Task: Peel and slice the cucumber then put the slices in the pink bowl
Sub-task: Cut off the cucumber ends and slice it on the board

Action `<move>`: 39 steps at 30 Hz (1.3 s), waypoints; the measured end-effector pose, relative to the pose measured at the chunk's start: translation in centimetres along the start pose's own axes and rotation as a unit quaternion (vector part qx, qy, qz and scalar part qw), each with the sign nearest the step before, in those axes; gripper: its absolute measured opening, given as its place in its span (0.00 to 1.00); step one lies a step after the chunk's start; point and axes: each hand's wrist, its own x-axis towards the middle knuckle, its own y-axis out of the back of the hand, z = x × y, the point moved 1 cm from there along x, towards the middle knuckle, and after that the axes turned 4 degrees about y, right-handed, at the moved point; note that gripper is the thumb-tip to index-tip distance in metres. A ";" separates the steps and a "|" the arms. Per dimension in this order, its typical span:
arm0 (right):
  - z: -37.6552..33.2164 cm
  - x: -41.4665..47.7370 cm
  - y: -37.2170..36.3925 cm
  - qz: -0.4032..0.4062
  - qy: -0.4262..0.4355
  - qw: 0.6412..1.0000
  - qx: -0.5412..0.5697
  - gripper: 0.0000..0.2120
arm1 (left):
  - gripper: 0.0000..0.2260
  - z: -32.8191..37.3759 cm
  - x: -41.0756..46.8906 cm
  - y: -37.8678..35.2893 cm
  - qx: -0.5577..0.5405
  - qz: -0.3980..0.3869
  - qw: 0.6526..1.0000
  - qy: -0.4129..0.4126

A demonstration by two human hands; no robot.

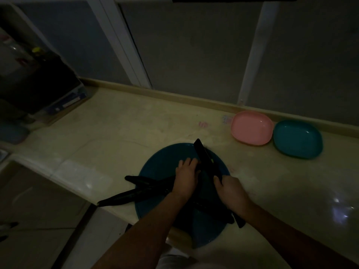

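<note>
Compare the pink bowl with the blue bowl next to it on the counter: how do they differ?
Colour: the pink bowl is pale pink, the blue bowl teal. Place: the pink bowl is on the left, nearer the round board; the blue bowl lies further right. The pink bowl sits closer to the wall ledge than the blue bowl. Both are shallow, rounded-rectangular, upright, alike in size, and look empty in the dim light.

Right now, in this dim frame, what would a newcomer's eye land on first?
The pink bowl and teal bowl stand out side by side at the counter's back right, both empty. At centre, over the round teal board, the right hand grips a dark knife beside the left hand. Dark cucumbers trail off the board's left edge.
</note>
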 end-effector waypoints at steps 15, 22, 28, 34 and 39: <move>0.2 0.5 -0.8 -0.013 -0.005 1.000 -0.017 0.21 | 0.11 0.0 0.0 0.1 -0.014 0.002 1.000 -0.003; 0.2 -0.3 -0.8 -0.012 -0.014 1.000 -0.005 0.21 | 0.11 -0.1 0.1 0.1 -0.007 -0.009 1.000 0.003; 0.2 -0.8 -0.6 0.009 -0.012 0.999 0.035 0.21 | 0.10 0.1 -0.1 0.1 -0.006 -0.002 1.000 0.002; -0.3 -1.0 -0.2 0.009 -0.006 0.999 0.031 0.21 | 0.10 0.0 0.0 0.1 -0.011 0.000 1.000 0.000; -0.4 -0.8 -0.2 0.002 -0.026 0.998 0.054 0.21 | 0.09 0.1 0.0 0.1 -0.011 0.001 1.000 0.001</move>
